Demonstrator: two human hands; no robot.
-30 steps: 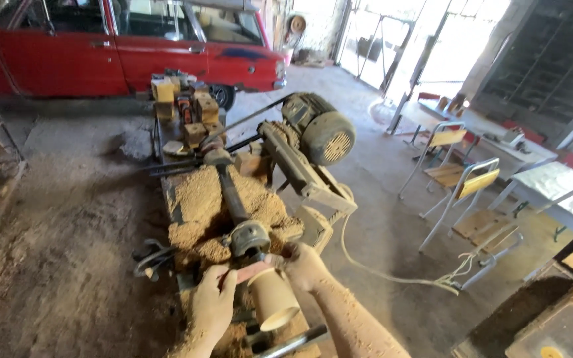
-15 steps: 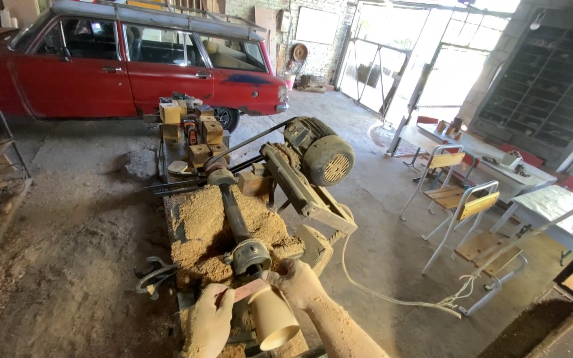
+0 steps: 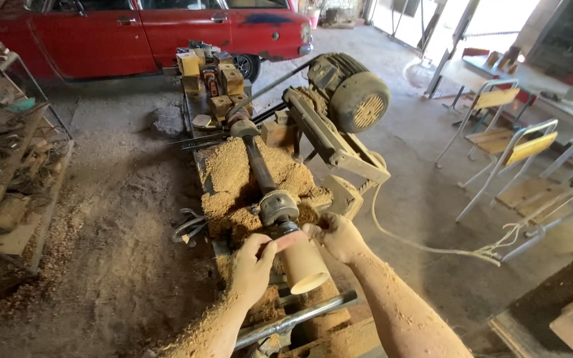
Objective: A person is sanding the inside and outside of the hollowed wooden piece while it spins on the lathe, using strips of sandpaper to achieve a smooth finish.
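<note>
Both hands pinch a strip of sandpaper (image 3: 291, 240) across the top of a pale wooden cup (image 3: 305, 264) mounted on the lathe chuck (image 3: 278, 207): left hand (image 3: 252, 266) grips one end, right hand (image 3: 337, 235) the other. Sawdust (image 3: 233, 176) heaps over the lathe bed, with a motor (image 3: 356, 96) beyond and a red car (image 3: 147, 30) behind.
</note>
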